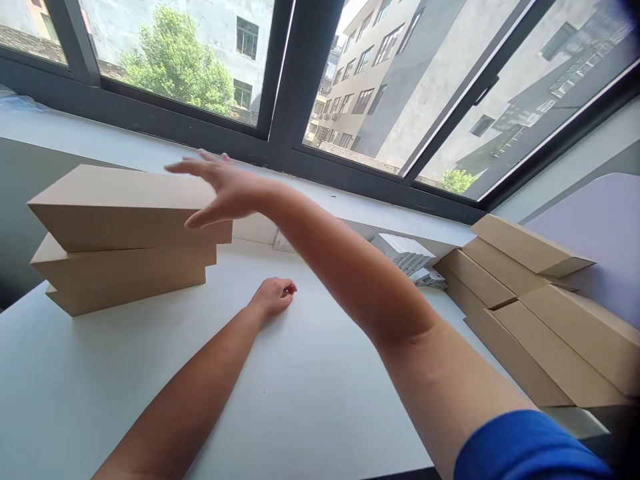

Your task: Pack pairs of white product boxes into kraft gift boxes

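Observation:
My right hand reaches across to the left with its fingers spread, over the right end of the top box in a stack of brown cardboard boxes. It holds nothing; whether it touches the box is unclear. My left hand rests on the white table near the middle, its fingers curled in. Whatever may be inside those fingers is hidden. Below the top box, the middle box and a bottom box sit slightly offset from each other.
Several brown boxes are piled at the right edge. Beside them, against the wall, lie stacked white packets. A white sill and a dark-framed window run along the back.

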Action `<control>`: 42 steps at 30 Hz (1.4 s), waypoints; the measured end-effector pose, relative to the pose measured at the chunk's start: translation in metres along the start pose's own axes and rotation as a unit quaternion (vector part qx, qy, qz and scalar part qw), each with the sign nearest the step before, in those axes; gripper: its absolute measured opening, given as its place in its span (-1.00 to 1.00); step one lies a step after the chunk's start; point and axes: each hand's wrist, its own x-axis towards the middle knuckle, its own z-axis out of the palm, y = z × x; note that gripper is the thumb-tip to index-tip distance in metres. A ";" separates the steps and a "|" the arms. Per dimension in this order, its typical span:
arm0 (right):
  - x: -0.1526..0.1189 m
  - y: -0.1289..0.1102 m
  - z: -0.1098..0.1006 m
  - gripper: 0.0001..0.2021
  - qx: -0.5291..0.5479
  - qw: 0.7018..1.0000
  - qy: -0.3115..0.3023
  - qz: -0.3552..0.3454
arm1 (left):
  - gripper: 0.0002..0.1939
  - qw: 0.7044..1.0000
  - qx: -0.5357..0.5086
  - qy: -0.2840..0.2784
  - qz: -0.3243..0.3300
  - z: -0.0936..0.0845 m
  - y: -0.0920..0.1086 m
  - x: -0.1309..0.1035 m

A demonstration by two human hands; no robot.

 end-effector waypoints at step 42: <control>-0.333 0.224 0.158 -0.29 0.043 0.727 0.392 0.562 | 0.02 0.937 0.112 0.269 -0.190 -0.011 -0.022 0.124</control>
